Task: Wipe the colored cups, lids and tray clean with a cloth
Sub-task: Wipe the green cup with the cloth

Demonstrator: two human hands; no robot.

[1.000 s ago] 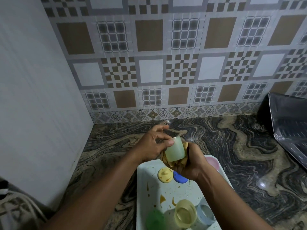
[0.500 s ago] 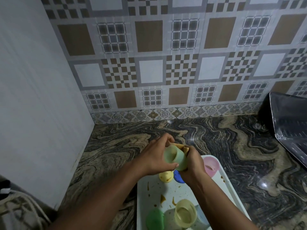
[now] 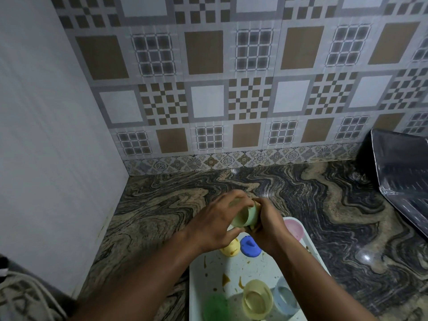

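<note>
A pale green cup [image 3: 247,216] lies on its side between both hands, above the far end of the white tray [image 3: 208,269]. My left hand [image 3: 216,224] grips it from the left. My right hand [image 3: 269,225] presses a yellowish cloth [image 3: 253,228] against it; the cloth is mostly hidden. On the stained tray lie a yellow lid [image 3: 231,247], a blue lid [image 3: 250,246], a pink cup [image 3: 294,228], a yellow cup [image 3: 257,298], a light blue cup [image 3: 284,298] and a green lid [image 3: 216,308].
The tray rests on a swirled marble counter [image 3: 162,209]. A patterned tile wall runs behind it and a plain wall [image 3: 46,135] closes the left side. A dark metal tray [image 3: 403,172] leans at the right edge.
The green cup has turned from upright to lying sideways and dropped lower between my hands. My left hand has shifted over its top.
</note>
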